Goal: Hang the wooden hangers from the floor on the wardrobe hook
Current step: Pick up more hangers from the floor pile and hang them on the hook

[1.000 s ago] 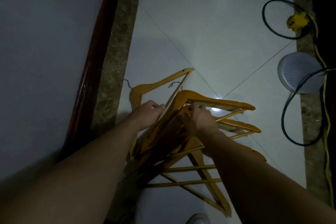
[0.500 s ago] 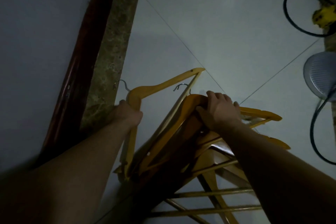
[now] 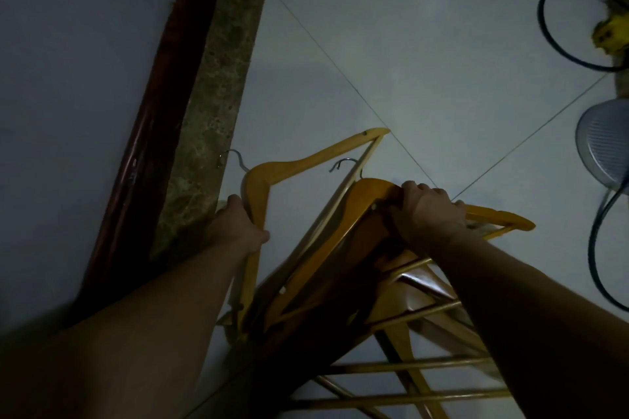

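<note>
The left hand [image 3: 238, 228] shows only its back and thumb. Its fingertips curl out of sight round the arm of the single hanger [image 3: 299, 163], whose lower end is lost in shadow beside the forearm. The right hand [image 3: 429, 211] covers the top of the pile of hangers [image 3: 326, 269]. In the dark middle of the pile the pieces merge, so their number cannot be told, and the lowest bars run off the bottom edge. Both forearms are cut by that edge too. At the right edge a black cable [image 3: 542, 15], a blurred yellow object [image 3: 609, 34] and a grey round object [image 3: 602, 146] are each cut off.
</note>
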Demonstrator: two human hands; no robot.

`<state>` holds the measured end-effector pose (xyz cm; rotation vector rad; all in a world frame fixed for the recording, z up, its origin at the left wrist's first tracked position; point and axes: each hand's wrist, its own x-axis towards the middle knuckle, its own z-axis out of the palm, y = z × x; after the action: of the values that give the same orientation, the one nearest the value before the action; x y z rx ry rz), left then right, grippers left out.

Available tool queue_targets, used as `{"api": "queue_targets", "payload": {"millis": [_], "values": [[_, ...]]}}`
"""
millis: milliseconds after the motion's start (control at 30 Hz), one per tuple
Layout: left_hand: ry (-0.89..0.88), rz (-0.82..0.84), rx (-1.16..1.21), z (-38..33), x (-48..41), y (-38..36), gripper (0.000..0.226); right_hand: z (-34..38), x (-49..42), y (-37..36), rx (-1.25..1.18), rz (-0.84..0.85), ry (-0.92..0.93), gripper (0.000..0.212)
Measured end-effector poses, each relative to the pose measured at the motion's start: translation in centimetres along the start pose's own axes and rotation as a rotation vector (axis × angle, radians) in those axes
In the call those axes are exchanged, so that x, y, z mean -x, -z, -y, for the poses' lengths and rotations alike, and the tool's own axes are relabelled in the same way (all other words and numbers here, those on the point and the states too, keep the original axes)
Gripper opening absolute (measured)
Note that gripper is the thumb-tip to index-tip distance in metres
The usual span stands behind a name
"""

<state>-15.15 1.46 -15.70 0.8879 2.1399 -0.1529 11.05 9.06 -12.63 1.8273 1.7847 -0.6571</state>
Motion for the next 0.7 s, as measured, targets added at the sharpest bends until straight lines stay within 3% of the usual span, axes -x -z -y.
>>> {"api": "queue_targets", "payload": {"millis": [133,300,500,700], "values": [[-0.009,0.009,-0.061,-0.3,0.0,-0.1,0.07,-0.3,0.4,0.1,0.113,-0.057,0.071,0.033],[0.037,0.023,-0.126,-0.9,-0.3,-0.5,0.078,-0.6,0.6,-0.1,0.143,-0.066,0.122,0.029],[0.094,-0.091,0.229,-1.5,-1.9,-0.5,0.05,-0.3,0.4,-0.3,0.101,-0.018,0.132,0.035],[-0.03,-0.146,0.238,-2.9,-1.1,0.0,0.04,-0.7,0.8,0.0,-0.002,0.028,0.154,0.047]]}}
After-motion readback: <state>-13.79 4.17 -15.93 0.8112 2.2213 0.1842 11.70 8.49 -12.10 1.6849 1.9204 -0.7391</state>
